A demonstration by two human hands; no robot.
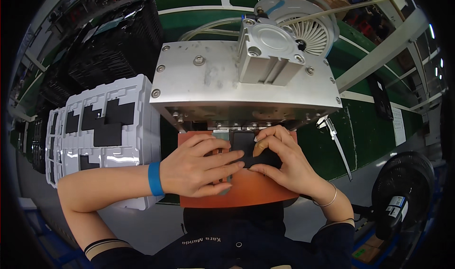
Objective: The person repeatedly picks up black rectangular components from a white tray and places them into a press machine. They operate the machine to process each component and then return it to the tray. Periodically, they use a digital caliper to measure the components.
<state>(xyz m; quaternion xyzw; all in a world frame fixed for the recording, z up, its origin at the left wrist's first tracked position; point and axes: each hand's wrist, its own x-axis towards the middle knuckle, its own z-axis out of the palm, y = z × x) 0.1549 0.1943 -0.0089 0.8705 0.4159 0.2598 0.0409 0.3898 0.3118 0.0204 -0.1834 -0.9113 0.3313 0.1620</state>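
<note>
A flat black plate lies on an orange board, at the front opening of a silver metal press. My right hand curls over the plate's right side, thumb at the near edge and bent fingers farther up. From the left, my left hand reaches across with its fingers stretched and spread, the tips at the plate's left edge. Under those fingers a grey-green strip shows in part; the rest of it is hidden.
White trays holding black pieces stand at the left, with stacked black trays behind. A caliper and a paper sheet lie on the green bench at right. A black fan stands near right; a white fan sits behind the press.
</note>
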